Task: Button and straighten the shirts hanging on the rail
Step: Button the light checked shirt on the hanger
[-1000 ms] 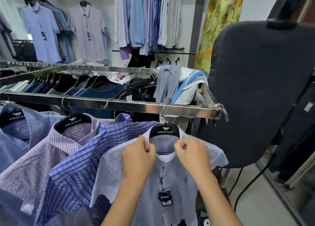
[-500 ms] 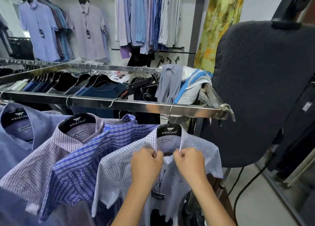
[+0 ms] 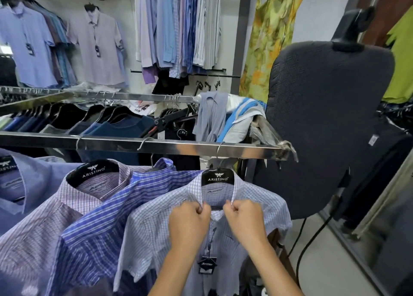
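Note:
A pale blue checked shirt (image 3: 156,224) hangs on a black hanger (image 3: 218,177) at the right end of the steel rail (image 3: 234,148). My left hand (image 3: 188,224) pinches the left collar tip and my right hand (image 3: 245,222) pinches the right one, just below the hanger. The two collar tips sit a little apart at the neck. A black price tag (image 3: 207,265) dangles on the shirt front between my forearms. To its left hang a blue striped shirt (image 3: 107,226), a lilac checked shirt (image 3: 55,224) and a plain blue shirt (image 3: 29,184).
A large dark padded board (image 3: 330,128) stands right of the rail's end, with black cables (image 3: 306,248) trailing to the floor. A second rail (image 3: 134,97) behind carries dark tops. More shirts hang on the back wall (image 3: 98,47).
My hands drew close together at the collar, then parted slightly and rose a little. The view shifted left, then back right.

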Available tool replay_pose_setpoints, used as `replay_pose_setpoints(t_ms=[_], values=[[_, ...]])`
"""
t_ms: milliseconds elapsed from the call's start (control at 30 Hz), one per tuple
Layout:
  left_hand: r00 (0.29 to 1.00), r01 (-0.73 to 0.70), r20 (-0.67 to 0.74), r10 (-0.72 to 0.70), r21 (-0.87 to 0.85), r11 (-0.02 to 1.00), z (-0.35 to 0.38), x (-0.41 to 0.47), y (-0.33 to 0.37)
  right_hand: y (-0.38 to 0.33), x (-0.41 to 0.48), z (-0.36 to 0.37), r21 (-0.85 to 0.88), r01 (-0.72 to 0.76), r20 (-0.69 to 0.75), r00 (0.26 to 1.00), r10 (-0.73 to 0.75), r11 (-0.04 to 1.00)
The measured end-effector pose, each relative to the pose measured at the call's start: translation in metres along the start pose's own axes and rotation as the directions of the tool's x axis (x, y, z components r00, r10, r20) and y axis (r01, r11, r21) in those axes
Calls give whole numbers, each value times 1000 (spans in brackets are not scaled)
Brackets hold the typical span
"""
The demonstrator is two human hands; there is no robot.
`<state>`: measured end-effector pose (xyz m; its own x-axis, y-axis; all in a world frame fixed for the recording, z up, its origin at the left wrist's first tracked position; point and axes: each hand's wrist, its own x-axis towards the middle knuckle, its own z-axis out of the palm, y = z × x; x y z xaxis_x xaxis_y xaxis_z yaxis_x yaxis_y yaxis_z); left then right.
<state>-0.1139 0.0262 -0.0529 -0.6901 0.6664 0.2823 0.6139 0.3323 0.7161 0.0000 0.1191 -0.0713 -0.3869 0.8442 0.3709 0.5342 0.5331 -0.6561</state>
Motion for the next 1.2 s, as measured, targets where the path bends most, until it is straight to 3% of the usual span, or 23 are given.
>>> replay_pose_setpoints(t_ms=[267,467,533,667,733,900,1067,1200], values=[[998,-68,14,67,53,996,-1,-6,8,9,-8,-11,-25,68,-26,997,-68,997],[979,-194,-32,200,136,972,8,-7,37,36,-5,-42,-14,28,-130,991,-30,1000],[956,-287,-15,292,142,947,11,-6,50,51,2,-52,0,-8,-162,987,8,1000],[845,-532,177,504,188,826,28,-4,90,88,19,-76,27,-69,-175,982,72,997],[799,-596,252,546,212,775,42,0,111,105,26,-87,50,-82,-144,986,89,995],[794,-602,413,445,438,668,90,28,147,145,36,-111,73,-61,-83,994,67,996],[866,-439,491,96,652,618,128,54,165,181,43,-129,116,-59,42,998,55,991],[856,-448,511,75,662,600,148,51,165,203,47,-137,144,-81,137,989,61,986]])
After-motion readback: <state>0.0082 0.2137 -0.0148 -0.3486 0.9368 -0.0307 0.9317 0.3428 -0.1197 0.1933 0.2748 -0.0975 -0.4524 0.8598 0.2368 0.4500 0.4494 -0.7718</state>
